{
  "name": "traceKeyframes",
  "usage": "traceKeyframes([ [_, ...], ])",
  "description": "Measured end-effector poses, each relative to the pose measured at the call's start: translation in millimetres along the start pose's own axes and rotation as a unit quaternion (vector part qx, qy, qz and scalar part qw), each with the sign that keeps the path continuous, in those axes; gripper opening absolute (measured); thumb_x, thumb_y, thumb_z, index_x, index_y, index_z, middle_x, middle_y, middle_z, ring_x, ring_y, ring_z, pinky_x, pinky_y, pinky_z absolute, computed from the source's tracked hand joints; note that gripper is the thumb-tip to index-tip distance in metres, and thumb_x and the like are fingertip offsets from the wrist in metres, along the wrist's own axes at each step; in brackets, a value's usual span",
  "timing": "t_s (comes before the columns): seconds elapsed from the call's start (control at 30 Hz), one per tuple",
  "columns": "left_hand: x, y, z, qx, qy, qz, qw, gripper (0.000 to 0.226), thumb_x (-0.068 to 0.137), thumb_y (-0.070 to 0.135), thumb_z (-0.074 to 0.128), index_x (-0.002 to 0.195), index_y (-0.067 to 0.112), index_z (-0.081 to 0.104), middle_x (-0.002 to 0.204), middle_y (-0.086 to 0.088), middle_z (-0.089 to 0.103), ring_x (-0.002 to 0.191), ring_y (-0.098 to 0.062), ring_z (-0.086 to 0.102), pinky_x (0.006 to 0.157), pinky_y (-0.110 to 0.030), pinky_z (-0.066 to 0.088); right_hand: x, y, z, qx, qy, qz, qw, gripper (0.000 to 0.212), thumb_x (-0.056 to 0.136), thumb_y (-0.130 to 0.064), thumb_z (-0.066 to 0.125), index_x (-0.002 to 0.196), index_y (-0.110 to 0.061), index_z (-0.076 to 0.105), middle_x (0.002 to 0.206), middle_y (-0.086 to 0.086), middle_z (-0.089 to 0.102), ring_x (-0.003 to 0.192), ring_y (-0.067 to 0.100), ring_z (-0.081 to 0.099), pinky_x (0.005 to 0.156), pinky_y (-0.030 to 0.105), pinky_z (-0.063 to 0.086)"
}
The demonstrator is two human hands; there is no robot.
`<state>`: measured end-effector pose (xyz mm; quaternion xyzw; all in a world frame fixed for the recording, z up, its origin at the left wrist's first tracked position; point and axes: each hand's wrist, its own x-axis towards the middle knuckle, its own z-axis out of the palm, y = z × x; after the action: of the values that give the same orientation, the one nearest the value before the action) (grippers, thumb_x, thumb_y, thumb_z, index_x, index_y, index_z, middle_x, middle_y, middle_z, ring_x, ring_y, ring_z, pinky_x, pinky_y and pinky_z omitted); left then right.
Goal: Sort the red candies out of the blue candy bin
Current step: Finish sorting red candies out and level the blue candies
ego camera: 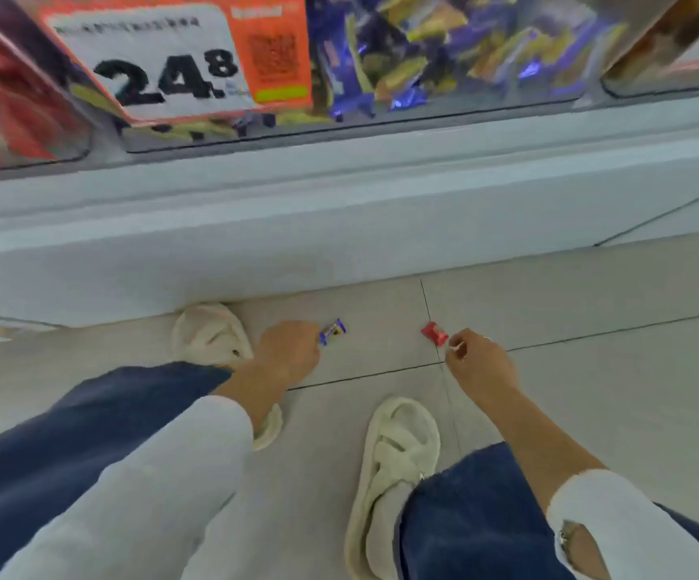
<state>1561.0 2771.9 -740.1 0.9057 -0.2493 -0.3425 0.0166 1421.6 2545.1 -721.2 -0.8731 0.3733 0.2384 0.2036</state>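
I am crouched over a tiled floor. My left hand (291,353) reaches down and pinches the end of a blue wrapped candy (333,331) at its fingertips. To the right, my right hand (479,364) has curled fingers whose tips pinch the right end of a red wrapped candy (434,333) low over the floor. Above, the clear bin of blue and yellow candies (423,56) sits on the shelf. A bin of red candies (9,98) stands at its left, blurred.
An orange and white price label (163,64) hangs on the blue bin's front. A pale shelf base (339,228) runs across below the bins. My feet wear cream slippers (394,466) on the floor (590,370), one close behind each hand.
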Motion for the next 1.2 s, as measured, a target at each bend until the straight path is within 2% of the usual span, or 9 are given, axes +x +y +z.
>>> traceKeyframes([
  [0.13,46.5,3.2,31.6,-0.07,0.059,-0.032,0.995,0.023,0.091,0.024,0.051,0.11,0.011,0.055,0.108,-0.012,0.058,0.101,-0.032,0.056,0.077,-0.039,0.046,48.6,3.6,35.8,0.025,-0.031,0.0,0.999,0.036,0.092,-0.022,0.054,0.127,-0.014,0.049,0.121,0.012,0.054,0.106,0.03,0.055,0.084,0.036,0.043],
  [0.3,61.7,5.3,61.3,-0.107,0.067,-0.054,0.991,0.039,0.085,0.033,0.061,0.117,0.013,0.051,0.117,-0.007,0.052,0.109,-0.027,0.048,0.079,-0.035,0.042,69.9,8.6,61.4,0.009,-0.016,0.002,1.0,0.051,0.09,-0.022,0.057,0.137,-0.013,0.038,0.132,0.013,0.044,0.117,0.032,0.046,0.089,0.039,0.04],
  [0.47,71.9,-4.1,71.1,-0.069,0.067,-0.06,0.994,0.038,0.088,0.037,0.058,0.118,0.015,0.05,0.118,-0.006,0.049,0.108,-0.025,0.049,0.077,-0.036,0.043,74.6,3.1,89.1,0.029,0.019,0.031,0.999,0.034,0.091,-0.026,0.056,0.119,-0.009,0.05,0.118,0.013,0.05,0.108,0.033,0.051,0.08,0.039,0.041],
  [0.6,74.8,-6.5,72.5,-0.015,0.032,-0.037,0.999,0.029,0.091,0.032,0.054,0.114,0.015,0.052,0.115,-0.005,0.052,0.105,-0.025,0.05,0.074,-0.034,0.04,64.5,-3.0,96.4,0.038,-0.016,0.015,0.999,0.028,0.092,-0.031,0.054,0.112,-0.012,0.055,0.111,0.01,0.054,0.1,0.029,0.055,0.074,0.034,0.041],
  [0.7,55.3,-5.9,73.6,-0.098,0.017,-0.089,0.991,0.024,0.083,0.026,0.059,0.105,0.015,0.057,0.107,-0.004,0.057,0.1,-0.025,0.053,0.074,-0.031,0.04,42.0,-17.0,89.0,0.072,-0.013,-0.018,0.997,0.026,0.089,-0.028,0.058,0.111,-0.013,0.057,0.108,0.006,0.054,0.098,0.026,0.054,0.073,0.032,0.041],
  [0.8,10.6,7.6,62.8,-0.34,0.052,-0.146,0.928,0.015,0.081,0.022,0.067,0.091,0.015,0.058,0.091,-0.002,0.059,0.083,-0.02,0.056,0.065,-0.026,0.04,4.1,-34.6,70.4,0.157,-0.003,-0.055,0.986,0.022,0.088,-0.029,0.06,0.107,-0.018,0.057,0.101,-0.001,0.056,0.088,0.016,0.056,0.068,0.026,0.038],
  [0.9,-46.5,26.4,27.5,-0.5,0.127,-0.137,0.845,0.012,0.082,0.016,0.067,0.089,0.016,0.057,0.085,0.003,0.063,0.083,-0.017,0.059,0.07,-0.022,0.043,-41.5,-58.4,31.6,0.247,0.03,-0.091,0.964,0.016,0.086,-0.031,0.064,0.099,-0.027,0.054,0.093,-0.009,0.061,0.079,0.003,0.058,0.061,0.015,0.038],
  [1.03,-120.0,40.8,-49.4,-0.547,0.237,-0.053,0.801,0.02,0.083,0.007,0.066,0.091,0.024,0.059,0.084,0.011,0.066,0.078,-0.006,0.063,0.072,-0.016,0.047,-109.9,-99.4,-49.1,0.355,0.084,-0.157,0.918,0.018,0.082,-0.029,0.069,0.087,-0.036,0.054,0.085,-0.014,0.062,0.073,-0.005,0.055,0.062,0.005,0.04],
  [1.2,-210.3,39.6,-165.8,-0.484,0.368,0.078,0.79,0.023,0.083,0.007,0.067,0.09,0.029,0.06,0.081,0.019,0.067,0.066,-0.001,0.06,0.068,-0.015,0.047,-186.0,-151.1,-145.6,0.44,0.179,-0.28,0.834,0.018,0.081,-0.018,0.072,0.086,-0.03,0.059,0.079,-0.015,0.064,0.064,0.003,0.055,0.06,0.009,0.041],
])
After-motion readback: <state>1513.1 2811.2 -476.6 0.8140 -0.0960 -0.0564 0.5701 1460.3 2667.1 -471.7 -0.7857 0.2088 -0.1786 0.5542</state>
